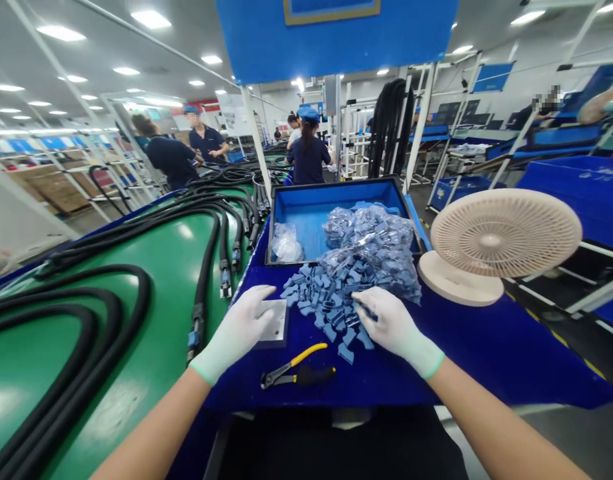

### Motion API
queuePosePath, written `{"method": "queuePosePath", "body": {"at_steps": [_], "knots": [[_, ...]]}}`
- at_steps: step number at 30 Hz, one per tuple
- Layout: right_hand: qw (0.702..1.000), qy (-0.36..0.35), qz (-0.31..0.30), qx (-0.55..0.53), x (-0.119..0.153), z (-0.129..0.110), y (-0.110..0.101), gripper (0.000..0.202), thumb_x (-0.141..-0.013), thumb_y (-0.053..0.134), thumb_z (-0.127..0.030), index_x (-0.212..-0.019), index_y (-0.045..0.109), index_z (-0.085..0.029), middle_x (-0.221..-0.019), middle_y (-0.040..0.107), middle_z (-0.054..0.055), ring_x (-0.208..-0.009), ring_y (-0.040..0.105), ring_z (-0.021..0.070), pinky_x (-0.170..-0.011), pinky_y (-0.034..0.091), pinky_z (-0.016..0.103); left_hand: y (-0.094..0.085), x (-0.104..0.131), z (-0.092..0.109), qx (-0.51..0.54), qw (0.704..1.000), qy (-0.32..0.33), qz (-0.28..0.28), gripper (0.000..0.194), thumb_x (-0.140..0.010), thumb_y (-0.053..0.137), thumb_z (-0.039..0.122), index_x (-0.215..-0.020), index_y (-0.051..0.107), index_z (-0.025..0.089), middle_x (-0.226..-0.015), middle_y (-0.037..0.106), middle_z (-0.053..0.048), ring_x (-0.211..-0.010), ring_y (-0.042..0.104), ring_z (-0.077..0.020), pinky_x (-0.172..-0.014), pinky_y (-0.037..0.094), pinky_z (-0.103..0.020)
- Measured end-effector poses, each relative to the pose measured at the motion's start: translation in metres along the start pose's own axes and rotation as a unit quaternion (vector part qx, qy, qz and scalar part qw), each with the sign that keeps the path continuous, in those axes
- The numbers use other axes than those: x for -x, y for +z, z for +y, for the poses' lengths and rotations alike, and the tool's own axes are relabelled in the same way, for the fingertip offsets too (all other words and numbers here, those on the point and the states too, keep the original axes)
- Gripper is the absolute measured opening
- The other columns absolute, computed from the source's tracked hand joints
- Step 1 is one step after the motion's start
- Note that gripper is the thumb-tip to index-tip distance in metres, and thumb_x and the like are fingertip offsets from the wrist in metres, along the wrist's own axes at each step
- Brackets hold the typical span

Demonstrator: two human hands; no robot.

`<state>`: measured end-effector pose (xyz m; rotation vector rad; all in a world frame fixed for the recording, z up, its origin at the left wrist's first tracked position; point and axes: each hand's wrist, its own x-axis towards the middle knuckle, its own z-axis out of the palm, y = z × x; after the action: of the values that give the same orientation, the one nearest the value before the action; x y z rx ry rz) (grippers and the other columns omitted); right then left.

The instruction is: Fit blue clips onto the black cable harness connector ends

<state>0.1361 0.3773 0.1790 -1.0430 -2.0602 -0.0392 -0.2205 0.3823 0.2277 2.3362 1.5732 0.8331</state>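
Observation:
My left hand (239, 331), in a white glove, rests beside a small metal block (277, 325) with holes in it. Its thumb and fingers are apart, with nothing visible between them. At the right edge of a loose pile of blue plastic pieces (316, 290), my gloved right hand (393, 327) has its thumb and fingers curled around one blue piece, partly hidden by the fingers. Nearer to me, between the hands, lie end-cutting pliers (286, 368) with one yellow handle and one dark handle.
Behind the pile, clear bags of blue pieces (373, 233) spill over the rim of a blue tray (311, 262). A beige fan (461, 283) stands at right. Black hoses (146, 293) cover parts of the green table (171, 347) at left. Several people work farther back.

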Motion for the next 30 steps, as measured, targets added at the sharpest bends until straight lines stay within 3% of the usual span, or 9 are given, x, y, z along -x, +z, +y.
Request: {"method": "queuePosePath", "body": {"at_steps": [5, 8, 11, 14, 18, 21, 30], "knots": [[1.0, 0.006, 0.016, -0.007, -0.028, 0.008, 0.011, 0.023, -0.097, 0.058, -0.024, -0.112, 0.076, -0.022, -0.104, 0.078, 0.008, -0.095, 0.075, 0.0265, -0.088, 0.062, 0.042, -0.022, 0.1, -0.03, -0.024, 0.99, -0.12, 0.073, 0.041, -0.097, 0.053, 0.039, -0.136, 0.059, 0.027, -0.141, 0.061, -0.005, -0.135, 0.056, -0.0263, -0.122, 0.042, -0.049], [0.999, 0.014, 0.027, -0.027, -0.037, 0.007, 0.027, 0.023, -0.097, 0.059, -0.029, -0.11, 0.077, -0.023, -0.105, 0.08, 0.007, -0.096, 0.076, 0.0269, -0.09, 0.062, 0.041, -0.028, 0.157, -0.038, -0.026, 0.98, -0.175, 0.096, 0.039, -0.095, 0.055, 0.039, -0.131, 0.062, 0.028, -0.137, 0.064, -0.006, -0.132, 0.059, -0.028, -0.12, 0.045, -0.051], [0.997, 0.038, 0.033, -0.052, -0.034, 0.006, 0.044, 0.024, -0.097, 0.059, -0.034, -0.108, 0.078, -0.024, -0.103, 0.081, 0.006, -0.092, 0.078, 0.0271, -0.088, 0.063, 0.041, -0.027, 0.202, -0.037, -0.008, 0.97, -0.218, 0.102, 0.036, -0.093, 0.056, 0.038, -0.126, 0.065, 0.029, -0.132, 0.067, -0.006, -0.126, 0.064, -0.0284, -0.116, 0.05, -0.051], [0.99, 0.099, 0.026, -0.094, -0.025, 0.008, 0.052, 0.027, -0.095, 0.061, -0.041, -0.107, 0.078, -0.024, -0.097, 0.081, 0.005, -0.086, 0.079, 0.0274, -0.085, 0.064, 0.041, -0.019, 0.232, -0.038, 0.024, 0.959, -0.263, 0.1, 0.036, -0.093, 0.056, 0.039, -0.127, 0.065, 0.03, -0.134, 0.067, -0.005, -0.125, 0.065, -0.0275, -0.113, 0.054, -0.048], [0.961, 0.24, 0.025, -0.138, -0.017, 0.014, 0.047, 0.034, -0.089, 0.064, -0.052, -0.107, 0.079, -0.026, -0.081, 0.08, 0.004, -0.075, 0.078, 0.0288, -0.075, 0.065, 0.041, -0.003, 0.248, -0.046, -0.007, 0.954, -0.269, 0.13, 0.038, -0.094, 0.057, 0.041, -0.129, 0.067, 0.029, -0.136, 0.065, -0.007, -0.128, 0.063, -0.03, -0.112, 0.054, -0.051], [0.944, 0.3, 0.034, -0.132, -0.017, 0.018, 0.045, 0.038, -0.085, 0.066, -0.057, -0.106, 0.079, -0.028, -0.082, 0.08, 0.004, -0.079, 0.078, 0.0316, -0.076, 0.066, 0.043, 0.003, 0.245, -0.05, -0.054, 0.958, -0.243, 0.141, 0.036, -0.093, 0.059, 0.039, -0.127, 0.069, 0.033, -0.132, 0.067, -0.008, -0.126, 0.064, -0.0313, -0.109, 0.056, -0.053], [0.954, 0.293, 0.03, -0.059, -0.019, 0.014, 0.056, 0.04, -0.079, 0.062, -0.065, -0.103, 0.077, -0.037, -0.081, 0.08, 0.006, -0.083, 0.078, 0.0399, -0.073, 0.065, 0.056, 0.005, 0.245, -0.058, -0.063, 0.955, -0.24, 0.162, 0.031, -0.093, 0.059, 0.031, -0.122, 0.07, 0.036, -0.123, 0.069, -0.007, -0.118, 0.066, -0.0311, -0.101, 0.061, -0.052]]}}
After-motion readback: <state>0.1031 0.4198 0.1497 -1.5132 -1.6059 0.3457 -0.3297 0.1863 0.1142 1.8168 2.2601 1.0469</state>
